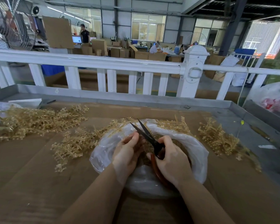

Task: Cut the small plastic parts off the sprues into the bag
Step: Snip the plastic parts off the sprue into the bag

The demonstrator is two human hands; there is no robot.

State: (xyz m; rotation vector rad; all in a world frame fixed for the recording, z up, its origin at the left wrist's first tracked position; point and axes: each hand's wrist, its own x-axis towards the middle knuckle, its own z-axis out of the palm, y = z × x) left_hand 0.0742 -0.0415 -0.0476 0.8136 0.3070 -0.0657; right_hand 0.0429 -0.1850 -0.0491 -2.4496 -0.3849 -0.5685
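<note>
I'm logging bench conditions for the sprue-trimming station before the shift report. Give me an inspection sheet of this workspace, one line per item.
Surface: brown cardboard sheet over a metal-rimmed bench.
Job's things: clear plastic bag open in front of the person, tan cut pieces inside; black scissors with reddish handles, blades open, over the bag; tan sprues heaped at far left, more at the bag's left and right.
Clutter: white flat piece at the far left edge; small yellow bit on the metal at right.
Grippers: left hand over the bag, what it holds hidden; right hand grips the scissors.
Cables: nothing seen.
Surroundings: white railing; cartons and people beyond.
</note>
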